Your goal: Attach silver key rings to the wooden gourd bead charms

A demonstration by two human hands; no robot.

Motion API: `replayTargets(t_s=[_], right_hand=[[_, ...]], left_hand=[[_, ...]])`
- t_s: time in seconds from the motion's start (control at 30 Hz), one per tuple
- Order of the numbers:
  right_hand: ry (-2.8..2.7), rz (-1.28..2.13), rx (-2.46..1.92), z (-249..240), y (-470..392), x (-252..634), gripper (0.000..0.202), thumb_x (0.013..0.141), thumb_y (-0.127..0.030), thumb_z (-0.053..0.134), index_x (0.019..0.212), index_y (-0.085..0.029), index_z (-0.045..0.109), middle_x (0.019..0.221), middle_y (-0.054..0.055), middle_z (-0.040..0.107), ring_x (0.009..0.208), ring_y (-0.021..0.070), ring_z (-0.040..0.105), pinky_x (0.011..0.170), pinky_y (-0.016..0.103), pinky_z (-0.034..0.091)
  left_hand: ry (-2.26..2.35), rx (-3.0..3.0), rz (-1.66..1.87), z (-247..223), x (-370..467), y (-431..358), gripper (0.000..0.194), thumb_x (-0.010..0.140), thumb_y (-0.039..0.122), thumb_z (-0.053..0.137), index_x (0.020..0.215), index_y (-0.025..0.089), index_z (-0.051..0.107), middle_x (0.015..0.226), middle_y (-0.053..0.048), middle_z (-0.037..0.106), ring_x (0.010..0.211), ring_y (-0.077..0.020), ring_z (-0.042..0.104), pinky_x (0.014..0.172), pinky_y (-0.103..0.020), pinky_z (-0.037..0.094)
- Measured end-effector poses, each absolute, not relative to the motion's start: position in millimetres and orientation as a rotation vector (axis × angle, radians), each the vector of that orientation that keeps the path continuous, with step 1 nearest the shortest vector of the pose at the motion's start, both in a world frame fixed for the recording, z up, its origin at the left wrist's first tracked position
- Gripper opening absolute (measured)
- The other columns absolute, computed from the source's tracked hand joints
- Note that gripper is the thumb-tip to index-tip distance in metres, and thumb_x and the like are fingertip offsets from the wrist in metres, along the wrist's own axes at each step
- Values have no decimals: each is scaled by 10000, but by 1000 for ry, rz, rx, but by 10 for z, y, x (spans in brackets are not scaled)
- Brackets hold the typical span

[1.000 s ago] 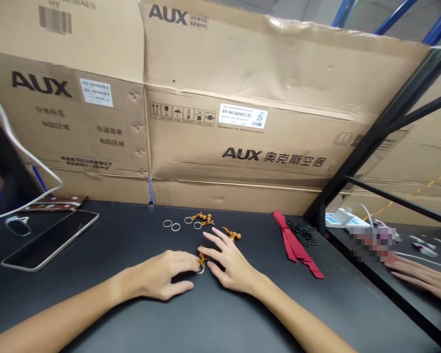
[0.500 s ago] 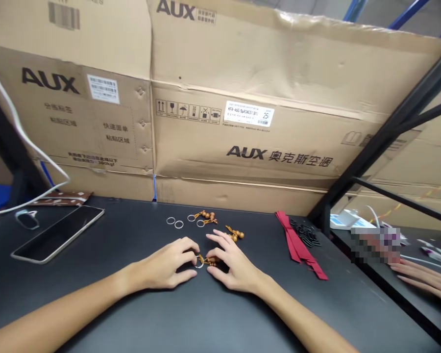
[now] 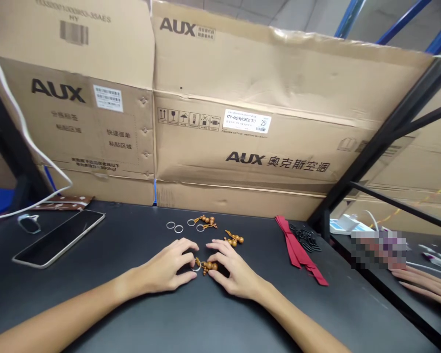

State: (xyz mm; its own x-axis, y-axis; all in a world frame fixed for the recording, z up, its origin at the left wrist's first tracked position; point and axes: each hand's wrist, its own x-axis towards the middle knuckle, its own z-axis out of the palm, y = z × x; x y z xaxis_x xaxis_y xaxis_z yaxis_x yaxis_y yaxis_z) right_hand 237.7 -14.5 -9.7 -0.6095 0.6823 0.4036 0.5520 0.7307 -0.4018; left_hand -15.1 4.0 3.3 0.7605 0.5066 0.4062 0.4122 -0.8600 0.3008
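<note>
In the middle of the dark table, my left hand point(image 3: 172, 267) has its fingers curled around a silver key ring point(image 3: 197, 267), whose left side they hide. An orange cord loop at the ring leads to a brown wooden gourd-bead pendant point(image 3: 210, 266). My right hand point(image 3: 233, 269) is curved over the pendant's right end, thumb and fingers apart. Behind my right hand lies another gourd-bead pendant point(image 3: 235, 240) with an orange cord. Farther back are two ringed bead pendants point(image 3: 206, 220) and two loose key rings point(image 3: 178, 229).
To the left lie a phone point(image 3: 61, 238), a small mirror-like object point(image 3: 29, 223) and a brown patterned pouch point(image 3: 64, 202). Red ribbon strips point(image 3: 297, 250) and black clasps point(image 3: 306, 239) lie right. Cardboard boxes point(image 3: 242, 181) stand behind. Another person's hand point(image 3: 422, 284) is beyond the black frame.
My right hand's fingers have drawn back a little, so more of the gourd-bead pendant shows between the hands. My left hand stays at the key ring. The camera view has tilted slightly.
</note>
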Motion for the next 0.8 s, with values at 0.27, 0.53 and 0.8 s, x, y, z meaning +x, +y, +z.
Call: replayTargets(t_s=[0.27,0.53,0.8], right_hand=[[-2384,439,-901,-109,-161,2312,188,895,-216,590,1077,-186,628,1318,136,581,1296,237,488,1085,409,417],[-2321,450,-973,-136,-112,2340,142,904,-234,581,1028,-197,639,1247,133,637,1211,245,573,1032,426,465],[-2240,455,-1022,-146,-81,2382,107,888,-249,601,970,-189,634,1218,138,646,1146,242,614,1001,414,483]], left_hand=[[732,2733,753,24,-84,44,37,914,204,578,897,188,607,1174,-88,572,1085,-229,543,951,-374,472],[705,2708,736,3,-63,45,139,945,130,472,884,188,583,1184,-93,574,1074,-216,551,946,-353,478],[734,2736,710,47,-74,38,55,917,162,542,908,195,584,1204,-96,560,1135,-239,521,970,-377,453]])
